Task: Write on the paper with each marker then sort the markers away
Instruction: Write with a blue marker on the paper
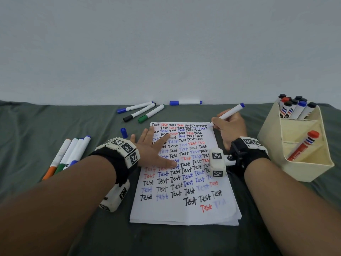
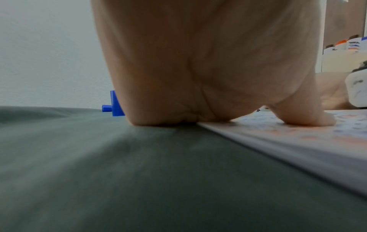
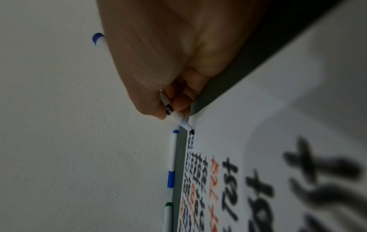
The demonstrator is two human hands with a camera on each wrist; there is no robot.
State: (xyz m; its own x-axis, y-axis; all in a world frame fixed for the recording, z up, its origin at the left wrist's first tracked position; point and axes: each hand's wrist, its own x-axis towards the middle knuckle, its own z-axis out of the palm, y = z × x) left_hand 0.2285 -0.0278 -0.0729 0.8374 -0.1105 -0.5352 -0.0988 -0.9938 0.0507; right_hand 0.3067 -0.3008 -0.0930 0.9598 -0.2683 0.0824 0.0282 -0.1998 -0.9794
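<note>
A white paper (image 1: pixel 184 209) covered with rows of "Test" in black, red and blue lies in the middle of the green cloth. My right hand (image 1: pixel 230 126) grips an uncapped blue marker (image 1: pixel 230 112) with its tip on the paper's top right corner, seen close in the right wrist view as the marker tip (image 3: pixel 190 131). My left hand (image 1: pixel 153 146) lies flat with spread fingers on the paper's left side, and its palm (image 2: pixel 198 62) presses the paper edge (image 2: pixel 278 141). A loose blue cap (image 1: pixel 124 132) lies just left of the paper.
A cream organiser (image 1: pixel 302 163) at the right holds several markers in its back compartment and a red marker (image 1: pixel 302 145) in a front one. Three markers (image 1: pixel 142 111) and another blue marker (image 1: pixel 185 102) lie behind the paper. Several markers (image 1: pixel 68 154) lie at the left.
</note>
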